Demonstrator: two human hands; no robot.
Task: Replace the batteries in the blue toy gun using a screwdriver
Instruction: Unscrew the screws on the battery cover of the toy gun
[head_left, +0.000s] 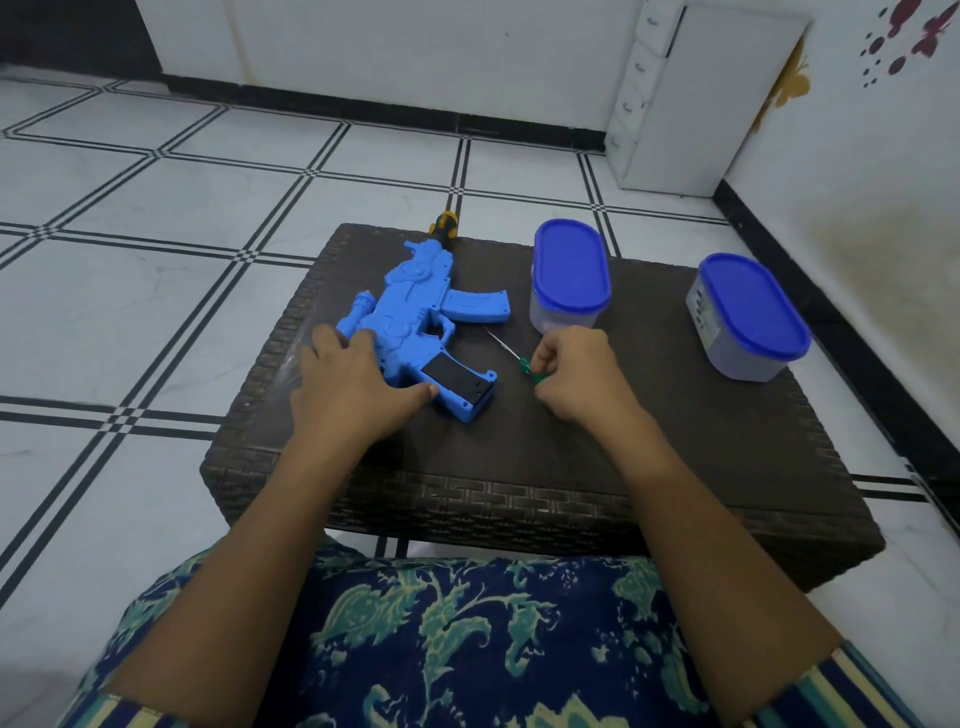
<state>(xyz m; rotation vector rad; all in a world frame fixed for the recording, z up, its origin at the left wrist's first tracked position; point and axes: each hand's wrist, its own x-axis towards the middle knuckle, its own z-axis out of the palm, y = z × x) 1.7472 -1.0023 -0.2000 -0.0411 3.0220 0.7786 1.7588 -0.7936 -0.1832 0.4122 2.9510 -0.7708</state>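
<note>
The blue toy gun (415, 312) lies flat on the dark woven table (623, 441), its muzzle pointing away from me and its black battery cover (457, 382) facing up on the grip. My left hand (353, 384) rests flat on the gun's rear part, fingers spread, thumb beside the black cover. My right hand (576, 374) pinches the green handle of a thin screwdriver (511, 353) that lies on the table right of the gun, its metal shaft pointing toward the magazine.
Two clear containers with blue lids stand on the table, one (570, 275) behind my right hand and one (748, 317) at the right edge. A black-and-yellow tool handle (443, 226) sticks out beyond the gun's muzzle at the table's far edge. White tiled floor surrounds the table.
</note>
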